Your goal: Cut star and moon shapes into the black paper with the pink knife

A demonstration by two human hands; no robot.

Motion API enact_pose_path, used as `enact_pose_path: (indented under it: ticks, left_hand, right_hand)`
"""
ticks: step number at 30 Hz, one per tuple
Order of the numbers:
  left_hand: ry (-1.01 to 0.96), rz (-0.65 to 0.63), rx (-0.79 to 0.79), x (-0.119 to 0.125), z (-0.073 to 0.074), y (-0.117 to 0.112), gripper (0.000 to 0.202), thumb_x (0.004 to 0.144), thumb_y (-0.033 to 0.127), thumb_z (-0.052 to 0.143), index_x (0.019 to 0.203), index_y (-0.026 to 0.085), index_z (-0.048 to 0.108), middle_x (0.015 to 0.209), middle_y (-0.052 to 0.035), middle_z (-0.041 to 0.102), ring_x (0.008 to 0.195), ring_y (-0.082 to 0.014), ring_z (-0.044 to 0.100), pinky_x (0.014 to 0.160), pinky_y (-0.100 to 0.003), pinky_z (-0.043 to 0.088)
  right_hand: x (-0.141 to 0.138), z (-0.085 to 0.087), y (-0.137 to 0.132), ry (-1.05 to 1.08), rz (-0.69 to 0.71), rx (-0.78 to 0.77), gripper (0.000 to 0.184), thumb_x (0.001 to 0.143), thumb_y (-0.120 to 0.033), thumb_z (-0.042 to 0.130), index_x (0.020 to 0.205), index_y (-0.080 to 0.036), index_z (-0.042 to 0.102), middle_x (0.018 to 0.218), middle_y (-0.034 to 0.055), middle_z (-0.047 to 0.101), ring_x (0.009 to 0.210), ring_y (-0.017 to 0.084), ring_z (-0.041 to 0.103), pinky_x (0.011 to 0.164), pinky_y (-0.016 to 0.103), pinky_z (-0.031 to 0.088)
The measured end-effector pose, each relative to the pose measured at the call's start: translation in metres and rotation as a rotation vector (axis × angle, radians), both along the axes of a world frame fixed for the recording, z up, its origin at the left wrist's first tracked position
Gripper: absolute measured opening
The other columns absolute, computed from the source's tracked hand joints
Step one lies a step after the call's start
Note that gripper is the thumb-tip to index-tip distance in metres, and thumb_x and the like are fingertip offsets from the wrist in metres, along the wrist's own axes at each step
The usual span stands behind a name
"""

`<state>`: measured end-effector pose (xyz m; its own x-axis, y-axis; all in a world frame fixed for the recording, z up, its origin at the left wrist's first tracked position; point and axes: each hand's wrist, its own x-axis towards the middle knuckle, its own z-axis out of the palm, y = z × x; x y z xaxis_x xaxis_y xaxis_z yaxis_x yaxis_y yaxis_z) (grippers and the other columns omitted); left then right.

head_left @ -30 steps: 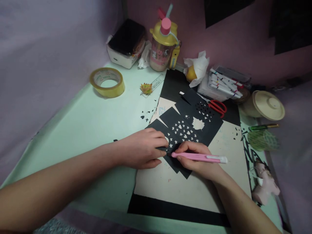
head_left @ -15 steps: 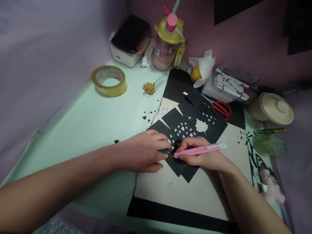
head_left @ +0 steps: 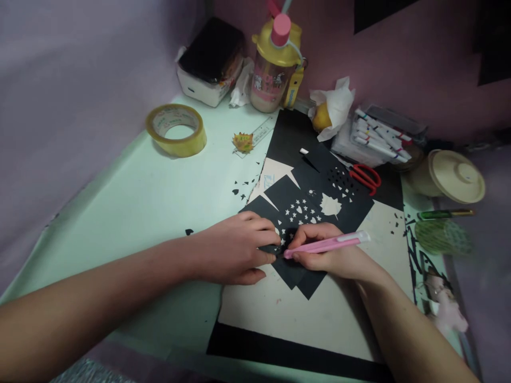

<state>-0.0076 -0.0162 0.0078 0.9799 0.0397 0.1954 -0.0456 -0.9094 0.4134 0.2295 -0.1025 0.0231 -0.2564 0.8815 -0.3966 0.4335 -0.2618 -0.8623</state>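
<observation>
A pink craft knife (head_left: 323,245) is gripped like a pen in my right hand (head_left: 325,252), its tip down on the black paper (head_left: 293,268). My left hand (head_left: 243,247) lies on the left part of that paper, fingers stretched and slightly bent, with the fingertips close to the knife's tip. Small stars, hearts and a leaf shape (head_left: 330,205) show pale through the black sheets. Under the paper lies a beige board (head_left: 259,311). Black paper scraps (head_left: 235,191) are scattered to its left. The exact cut under the blade is hidden.
A roll of tape (head_left: 187,146) and a dry leaf (head_left: 242,142) on a clear ruler lie at the back left. Red-handled scissors (head_left: 369,179), a box of markers (head_left: 379,135) and a lidded beige pot (head_left: 455,175) stand right. A bottle (head_left: 269,80) is at the back wall.
The view has shifted slightly. Both hands stay almost in place; the craft knife's tip has moved only a little, if at all.
</observation>
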Motion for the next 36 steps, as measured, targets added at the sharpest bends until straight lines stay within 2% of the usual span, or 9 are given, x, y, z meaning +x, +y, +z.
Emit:
enact_pose_path:
  ticks: [27, 36]
  left_hand:
    - [-0.036, 0.024, -0.034, -0.0003, -0.0004, -0.0018, 0.012, 0.085, 0.029, 0.067, 0.094, 0.022, 0.07, 0.116, -0.0057, 0.064, 0.115, -0.0265, 0.055, 0.096, -0.04, 0.04]
    - [-0.022, 0.02, -0.028, -0.0011, -0.001, -0.0014, 0.013, 0.089, 0.031, 0.062, 0.093, 0.022, 0.069, 0.117, -0.0063, 0.064, 0.117, -0.0257, 0.054, 0.096, -0.04, 0.039]
  right_hand:
    - [0.0022, 0.0001, 0.0018, 0.007, -0.014, 0.023, 0.009, 0.076, -0.025, 0.072, 0.077, -0.016, 0.072, 0.076, 0.0034, 0.073, 0.064, 0.013, 0.061, 0.053, 0.02, 0.043]
    - [0.001, 0.0021, 0.0011, 0.021, -0.004, 0.012, 0.007, 0.075, -0.023, 0.071, 0.077, -0.016, 0.072, 0.079, 0.0034, 0.074, 0.067, 0.014, 0.064, 0.056, 0.021, 0.045]
